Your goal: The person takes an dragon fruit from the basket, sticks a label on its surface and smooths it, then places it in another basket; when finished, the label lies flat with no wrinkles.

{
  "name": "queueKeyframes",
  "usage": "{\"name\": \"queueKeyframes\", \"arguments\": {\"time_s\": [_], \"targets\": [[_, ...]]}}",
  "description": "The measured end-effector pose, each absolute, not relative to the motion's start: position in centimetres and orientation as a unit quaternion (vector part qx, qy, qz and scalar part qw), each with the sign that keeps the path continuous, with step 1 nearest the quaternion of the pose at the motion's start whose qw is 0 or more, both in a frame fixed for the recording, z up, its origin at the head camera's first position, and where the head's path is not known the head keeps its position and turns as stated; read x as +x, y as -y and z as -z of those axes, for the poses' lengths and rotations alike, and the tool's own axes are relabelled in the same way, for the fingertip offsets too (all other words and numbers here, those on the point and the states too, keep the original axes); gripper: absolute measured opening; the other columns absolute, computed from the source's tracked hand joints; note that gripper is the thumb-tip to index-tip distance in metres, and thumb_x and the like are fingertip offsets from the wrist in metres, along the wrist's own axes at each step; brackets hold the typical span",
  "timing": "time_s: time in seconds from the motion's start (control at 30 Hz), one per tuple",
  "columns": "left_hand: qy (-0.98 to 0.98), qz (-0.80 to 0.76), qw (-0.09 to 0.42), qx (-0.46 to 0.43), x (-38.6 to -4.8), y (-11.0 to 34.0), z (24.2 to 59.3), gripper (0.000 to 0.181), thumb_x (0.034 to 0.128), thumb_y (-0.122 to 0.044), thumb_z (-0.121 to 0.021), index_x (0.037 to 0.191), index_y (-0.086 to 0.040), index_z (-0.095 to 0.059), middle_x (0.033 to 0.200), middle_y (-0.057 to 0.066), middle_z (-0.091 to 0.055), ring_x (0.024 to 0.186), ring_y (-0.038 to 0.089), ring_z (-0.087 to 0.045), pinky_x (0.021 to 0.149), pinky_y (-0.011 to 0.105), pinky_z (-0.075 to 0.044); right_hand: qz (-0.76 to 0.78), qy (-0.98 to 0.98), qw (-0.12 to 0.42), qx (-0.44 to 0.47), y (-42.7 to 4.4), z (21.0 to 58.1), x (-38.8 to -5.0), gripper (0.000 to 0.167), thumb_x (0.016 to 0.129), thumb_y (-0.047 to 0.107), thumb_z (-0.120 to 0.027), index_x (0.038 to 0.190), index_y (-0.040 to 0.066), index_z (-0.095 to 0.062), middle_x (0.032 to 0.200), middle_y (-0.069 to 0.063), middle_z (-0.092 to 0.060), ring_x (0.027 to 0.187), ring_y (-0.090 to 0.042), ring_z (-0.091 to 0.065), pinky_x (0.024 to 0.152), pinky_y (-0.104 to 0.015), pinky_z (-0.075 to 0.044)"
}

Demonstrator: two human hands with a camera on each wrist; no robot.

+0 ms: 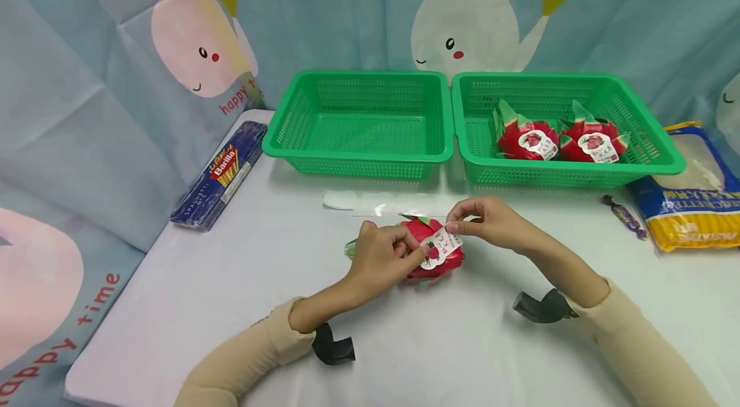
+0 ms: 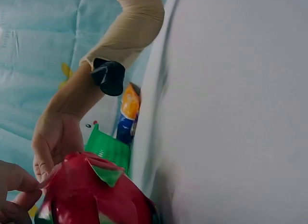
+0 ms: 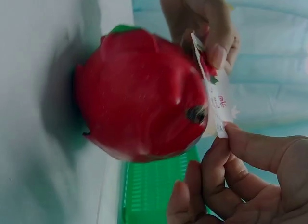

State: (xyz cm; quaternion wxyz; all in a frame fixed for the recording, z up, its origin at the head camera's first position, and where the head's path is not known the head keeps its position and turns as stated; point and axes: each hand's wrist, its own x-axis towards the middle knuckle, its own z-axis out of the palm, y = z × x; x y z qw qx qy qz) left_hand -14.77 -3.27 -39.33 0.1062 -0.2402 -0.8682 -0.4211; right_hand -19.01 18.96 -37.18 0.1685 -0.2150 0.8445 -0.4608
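Note:
A red dragon fruit (image 1: 455, 260) with green scale tips lies on its side on the white table. Over its upper face is a white sticker label (image 1: 442, 246) printed with a small fruit picture and characters. My left hand (image 1: 378, 256) pinches the label's left end, the thumb lying over the printed fruit. The opposite end is pinched between thumb and forefinger of my right hand (image 1: 488, 222). In the right wrist view the label (image 3: 216, 102) stands along the side of the dragon fruit (image 3: 139, 96); whether it sticks there I cannot tell.
Behind are two green baskets: the left basket (image 1: 358, 163) holds nothing visible, the right basket (image 1: 572, 171) two labelled dragon fruits (image 1: 514, 139). A clear strip with white backing (image 1: 399, 203) lies before them. A spaghetti box (image 1: 222, 176) is left; a candy (image 1: 624, 216) and pasta bag (image 1: 694, 214), right.

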Motion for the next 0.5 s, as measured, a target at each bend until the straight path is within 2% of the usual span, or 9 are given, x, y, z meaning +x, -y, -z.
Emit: {"name": "queueKeyframes", "arguments": {"time_s": [0.1,0.27,0.33,0.4,0.5], "targets": [[0.880,0.391,0.117,-0.243,-14.9,3.1,39.5,0.018,0.0738,-0.021,-0.069,0.058,-0.021,-0.060,0.042,-0.012,-0.028,0.043,-0.002,-0.024,0.062,0.023,-0.026,0.460,-0.842,0.179,-0.217,-18.8,37.7,-19.4,0.009,0.086,0.015,-0.063,0.084,0.007,-0.063,0.078,-0.001,-0.059,0.079,-0.013,-0.052,0.071,-0.026,-0.045],[0.884,0.396,0.070,-0.239,-15.4,3.5,39.7,0.033,0.0771,-0.026,-0.070,0.052,-0.017,-0.050,0.043,-0.011,-0.032,0.044,-0.001,-0.024,0.043,0.015,-0.018,0.473,-0.830,0.204,-0.212,-18.5,38.8,-19.5,0.015,0.088,0.019,-0.059,0.080,0.007,-0.054,0.074,-0.001,-0.051,0.070,-0.011,-0.049,0.063,-0.027,-0.045],[0.883,0.403,0.062,-0.233,-15.7,3.7,39.8,0.038,0.0796,-0.025,-0.069,0.051,-0.015,-0.046,0.044,-0.011,-0.031,0.045,-0.001,-0.024,0.041,0.015,-0.016,0.482,-0.825,0.210,-0.209,-18.3,39.3,-19.6,0.020,0.090,0.021,-0.057,0.079,0.006,-0.051,0.072,0.000,-0.048,0.067,-0.008,-0.046,0.059,-0.027,-0.045],[0.881,0.402,0.080,-0.239,-16.0,3.8,39.9,0.039,0.0818,-0.022,-0.066,0.051,-0.014,-0.043,0.044,-0.010,-0.029,0.046,0.000,-0.023,0.042,0.015,-0.015,0.489,-0.820,0.217,-0.204,-18.2,39.7,-19.7,0.022,0.092,0.021,-0.054,0.080,0.004,-0.050,0.071,0.000,-0.045,0.065,-0.007,-0.043,0.058,-0.028,-0.044],[0.877,0.363,0.160,-0.270,-16.1,3.8,40.3,0.035,0.0812,-0.016,-0.062,0.053,-0.014,-0.041,0.045,-0.009,-0.030,0.046,0.000,-0.024,0.043,0.014,-0.015,0.501,-0.816,0.213,-0.193,-18.1,40.1,-19.6,0.022,0.094,0.021,-0.051,0.086,0.001,-0.049,0.074,-0.001,-0.047,0.069,-0.007,-0.048,0.061,-0.026,-0.049]]}}
